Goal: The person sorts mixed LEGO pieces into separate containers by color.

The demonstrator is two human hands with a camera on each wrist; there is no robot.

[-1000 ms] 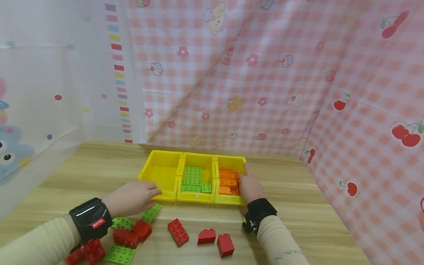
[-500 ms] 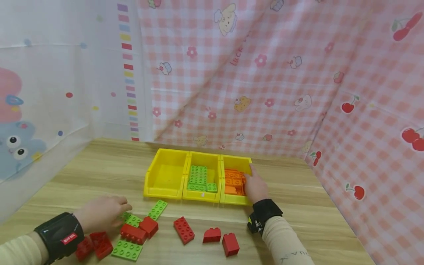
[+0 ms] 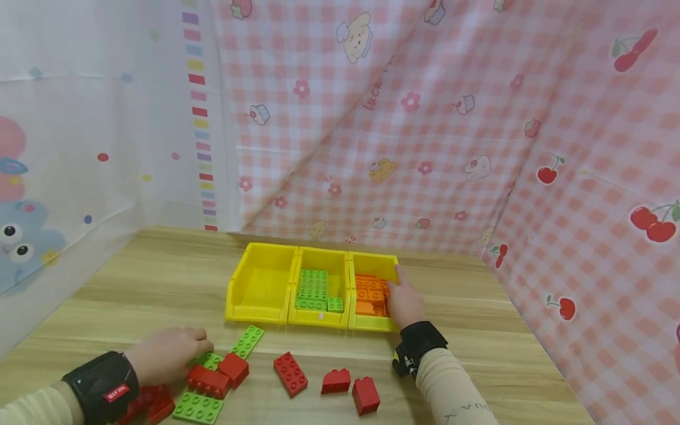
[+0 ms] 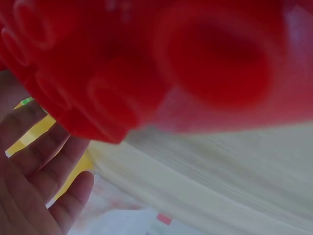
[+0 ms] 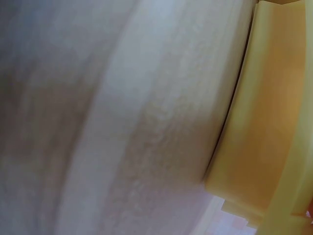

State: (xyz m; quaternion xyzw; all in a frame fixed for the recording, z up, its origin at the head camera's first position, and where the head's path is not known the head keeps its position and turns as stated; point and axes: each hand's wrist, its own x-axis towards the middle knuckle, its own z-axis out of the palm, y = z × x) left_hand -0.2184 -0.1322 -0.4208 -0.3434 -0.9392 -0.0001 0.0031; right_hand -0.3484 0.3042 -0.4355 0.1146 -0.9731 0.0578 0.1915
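Note:
My left hand (image 3: 167, 355) is low at the left of the table, fingertips right at a green toy brick (image 3: 208, 360) that it partly covers. In the left wrist view its fingers (image 4: 46, 169) are extended, and a red toy brick (image 4: 98, 58) fills the foreground. My right hand (image 3: 406, 302) grips the right wall of the joined yellow bins (image 3: 319, 319), one finger outside and another inside. Orange bricks (image 3: 368, 289) lie in the right bin, green bricks (image 3: 313, 284) in the middle one; the left bin's floor shows bare. The right wrist view shows the yellow bin wall (image 5: 264, 117), not the fingers.
Red bricks (image 3: 209, 381) and green plates (image 3: 198, 408) lie clustered by the left hand. A red brick (image 3: 290, 374), a curved red brick (image 3: 336, 381) and another red block (image 3: 366, 395) lie at the front middle. Checked cloth (image 3: 425, 130) hangs behind the table (image 3: 457, 366).
My left hand has moved from beside the left bin back and down to the green brick among the red ones. The right hand has stayed on the bin wall.

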